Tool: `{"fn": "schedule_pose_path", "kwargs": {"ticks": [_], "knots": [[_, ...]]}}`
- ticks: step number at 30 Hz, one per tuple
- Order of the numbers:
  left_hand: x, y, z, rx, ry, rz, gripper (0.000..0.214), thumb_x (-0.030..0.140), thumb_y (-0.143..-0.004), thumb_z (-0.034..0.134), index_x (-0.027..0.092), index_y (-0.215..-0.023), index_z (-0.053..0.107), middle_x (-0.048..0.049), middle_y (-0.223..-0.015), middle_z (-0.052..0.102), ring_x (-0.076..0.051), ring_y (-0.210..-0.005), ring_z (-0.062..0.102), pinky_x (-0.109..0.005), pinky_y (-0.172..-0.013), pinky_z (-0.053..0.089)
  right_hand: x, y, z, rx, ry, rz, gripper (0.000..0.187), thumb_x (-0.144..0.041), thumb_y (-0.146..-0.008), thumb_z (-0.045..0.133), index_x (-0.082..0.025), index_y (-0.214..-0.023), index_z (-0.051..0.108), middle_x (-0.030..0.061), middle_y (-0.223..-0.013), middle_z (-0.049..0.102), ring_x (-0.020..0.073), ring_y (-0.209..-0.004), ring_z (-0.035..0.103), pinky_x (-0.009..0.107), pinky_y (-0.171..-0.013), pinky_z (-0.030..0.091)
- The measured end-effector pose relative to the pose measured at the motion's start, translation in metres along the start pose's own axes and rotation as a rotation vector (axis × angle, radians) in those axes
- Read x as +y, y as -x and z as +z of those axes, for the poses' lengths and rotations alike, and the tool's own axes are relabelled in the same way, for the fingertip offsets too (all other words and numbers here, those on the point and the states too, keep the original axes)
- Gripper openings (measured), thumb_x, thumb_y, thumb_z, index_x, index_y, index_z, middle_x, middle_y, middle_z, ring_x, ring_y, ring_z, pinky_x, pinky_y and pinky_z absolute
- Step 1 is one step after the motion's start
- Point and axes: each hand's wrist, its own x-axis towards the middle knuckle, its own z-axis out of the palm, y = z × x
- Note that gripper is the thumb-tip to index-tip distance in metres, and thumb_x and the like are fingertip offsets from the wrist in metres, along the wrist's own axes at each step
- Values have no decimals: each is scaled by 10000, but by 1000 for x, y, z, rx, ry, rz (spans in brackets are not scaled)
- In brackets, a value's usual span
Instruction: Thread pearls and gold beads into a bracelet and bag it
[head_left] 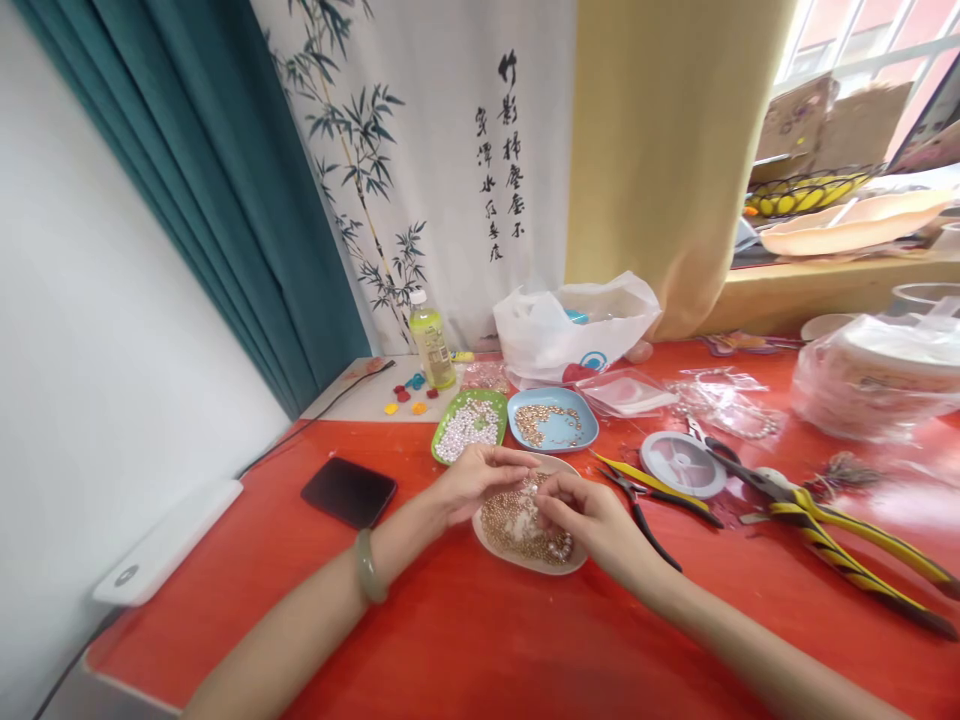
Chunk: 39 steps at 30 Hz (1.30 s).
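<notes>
Small pearly beads (534, 489) sit between the fingertips of two bare hands, just above a pale dish (555, 464). The left hand (478, 482) has its thumb and fingers drawn together, pinching at the upper end of these beads; the right hand (589, 508) curls in from the other side, its thumb and forefinger pinching at them too. Whether a thread runs through them is too fine to tell. Beneath the hands, many tiny gold beads (497, 522) cover the dish, and a few larger pearls (561, 548) lie near its right edge, partly behind the right hand.

Just beyond the dish stand a green tray (484, 395) with white beads (466, 432) and, beside it, a blue tray (551, 398) with more gold beads. To the right are black-handled pliers (639, 505), a slim yellow tool (652, 480), a clear spool (681, 464) and large yellow-and-black pliers (821, 528). A dark phone (349, 491) lies flat on the red surface (450, 630), left of the dish. A jade-coloured bangle (369, 567) circles the left wrist. Farther back, a bottle (431, 347) of yellow-green liquid stands upright, left of a white plastic bag (536, 335).
</notes>
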Motion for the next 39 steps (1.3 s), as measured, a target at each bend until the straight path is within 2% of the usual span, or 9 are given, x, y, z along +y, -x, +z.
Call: {"fn": "schedule_pose_path", "kwargs": {"ticks": [8, 20, 24, 28, 34, 39], "knots": [[-1, -2, -2, 52, 43, 18, 226, 143, -479, 769, 96, -652, 631, -10, -626, 629, -76, -595, 578, -202, -645, 439, 0, 2, 1, -4, -34, 17, 139, -278, -755, 480, -180, -658, 494, -36, -540, 502, 96, -482, 472, 197, -431, 366], [-3, -2, -3, 8, 26, 1, 234, 176, -492, 767, 95, -676, 646, -13, -631, 627, -74, -589, 570, -200, -644, 433, -2, 1, 1, 0, -26, 20, 148, -290, -748, 486, -178, -651, 496, -29, -547, 520, 102, -482, 472, 208, -437, 379], [-2, -1, -1, -4, -25, 33, 252, 171, -498, 764, 98, -707, 644, -17, -642, 628, -81, -607, 575, -204, -651, 436, -3, 1, 0, -4, -12, 7, 165, -299, -750, 491, -176, -641, 501, -20, -557, 532, 106, -496, 478, 210, -445, 374], [2, 0, -1, -19, -162, 86, 346, 188, -510, 758, 105, -824, 639, -36, -675, 644, -115, -644, 593, -241, -671, 447, 0, 0, 0, 3, -10, -5, 173, -314, -759, 483, -181, -650, 502, -24, -556, 536, 107, -489, 479, 208, -437, 355], [11, -4, -15, -10, -447, 204, 254, 270, -657, 654, 116, -857, 624, -73, -734, 670, -150, -719, 602, -259, -671, 453, 0, 1, 0, 23, 45, -76, 195, -332, -790, 460, -188, -663, 496, -19, -581, 537, 118, -537, 500, 222, -494, 372], [20, -13, -39, 148, -772, 305, 191, 263, -705, 585, 120, -823, 634, -80, -788, 667, -151, -710, 594, -248, -636, 451, 5, 0, -2, 38, 93, -121, 180, -336, -818, 440, -198, -714, 492, -13, -620, 539, 130, -573, 499, 236, -536, 385]]}}
